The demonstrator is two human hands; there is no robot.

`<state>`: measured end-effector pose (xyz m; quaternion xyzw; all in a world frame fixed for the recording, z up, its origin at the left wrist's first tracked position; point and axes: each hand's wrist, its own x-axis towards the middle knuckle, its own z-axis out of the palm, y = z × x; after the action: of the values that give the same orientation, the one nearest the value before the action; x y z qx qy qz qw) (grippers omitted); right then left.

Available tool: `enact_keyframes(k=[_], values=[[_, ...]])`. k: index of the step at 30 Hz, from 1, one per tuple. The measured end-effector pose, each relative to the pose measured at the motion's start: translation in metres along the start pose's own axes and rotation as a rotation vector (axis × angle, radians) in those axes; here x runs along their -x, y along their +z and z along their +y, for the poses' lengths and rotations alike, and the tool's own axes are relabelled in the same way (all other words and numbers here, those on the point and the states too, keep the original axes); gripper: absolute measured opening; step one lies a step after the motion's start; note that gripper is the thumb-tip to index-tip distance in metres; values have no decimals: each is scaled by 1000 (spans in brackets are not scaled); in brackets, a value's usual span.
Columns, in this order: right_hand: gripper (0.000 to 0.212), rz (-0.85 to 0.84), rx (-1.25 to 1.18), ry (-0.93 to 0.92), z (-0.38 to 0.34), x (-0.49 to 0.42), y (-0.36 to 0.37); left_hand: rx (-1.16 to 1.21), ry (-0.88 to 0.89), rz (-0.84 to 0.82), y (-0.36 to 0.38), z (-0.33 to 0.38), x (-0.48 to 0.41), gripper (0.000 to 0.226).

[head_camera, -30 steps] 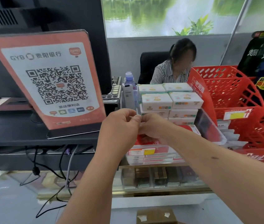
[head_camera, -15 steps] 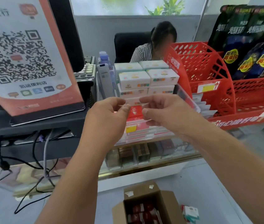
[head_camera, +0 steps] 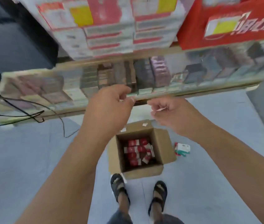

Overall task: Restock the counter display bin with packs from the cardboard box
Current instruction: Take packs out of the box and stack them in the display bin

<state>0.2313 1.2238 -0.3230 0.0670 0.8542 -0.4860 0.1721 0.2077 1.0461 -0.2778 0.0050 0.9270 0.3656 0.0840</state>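
I see my left hand (head_camera: 110,104) and right hand (head_camera: 168,112) raised apart, each with fingers pinched together on a thin clear scrap. Below, the open cardboard box (head_camera: 162,146) sits on the floor holding red packs (head_camera: 137,151).

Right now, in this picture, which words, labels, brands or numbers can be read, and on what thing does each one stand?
Nothing can be quoted: the picture is motion-blurred.
Red basket front: white characters, too blurred to read.
Yellow price tags: blurred, unreadable.
Red packs in the cardboard box: print too small.
Loose pack on the floor: too small.
White slip in the right hand: no print visible.
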Motion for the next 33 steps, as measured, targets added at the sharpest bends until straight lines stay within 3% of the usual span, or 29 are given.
enact_keyframes(k=[10,19,26,30,33], values=[[41,-175,398,201,206,-74,119,-158,-136,-263,160,-157,-28,24],[21,-413,762,435,417,-173,278,-342,-83,-481,315,-322,-58,25],[52,-474,903,559,519,-228,352,-356,-87,-541,386,-385,-68,33],[77,-388,838,678,559,-245,373,-321,-108,-537,405,-402,-76,31],[78,-294,758,680,572,-251,379,-294,-128,-540,412,-411,-79,29]])
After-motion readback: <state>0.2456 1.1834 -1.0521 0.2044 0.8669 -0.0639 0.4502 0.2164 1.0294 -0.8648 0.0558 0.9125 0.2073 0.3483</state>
